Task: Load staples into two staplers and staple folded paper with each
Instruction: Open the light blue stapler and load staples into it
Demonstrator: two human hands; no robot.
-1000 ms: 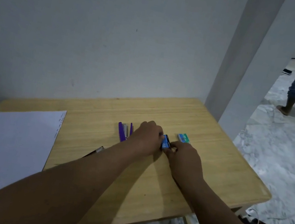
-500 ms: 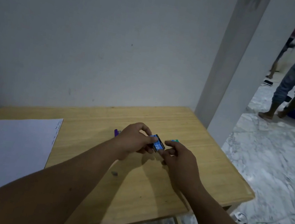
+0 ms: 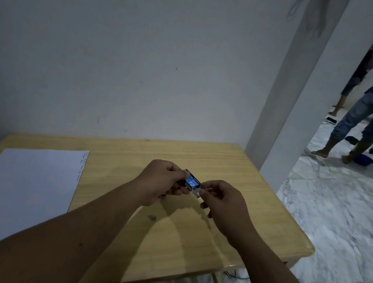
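Observation:
A small blue staple box (image 3: 190, 181) marked "10" is held above the wooden table (image 3: 213, 166). My left hand (image 3: 160, 184) grips the box's left end. My right hand (image 3: 221, 205) pinches the pale inner tray (image 3: 197, 194) that sticks out of the box's right end. White paper (image 3: 15, 188) lies flat on the left part of the table. The staplers and the second staple box are hidden behind my hands and arms.
A white wall rises right behind the table, and a white pillar (image 3: 288, 97) stands at its far right corner. Marble floor lies to the right, where two people (image 3: 372, 111) stand in the background. A cable (image 3: 239, 275) runs under the table's right edge.
Both hands lifted the blue box off the table and toward me. The inner tray now shows at the right end. The view tilted up, so the purple stapler and green box dropped out of sight.

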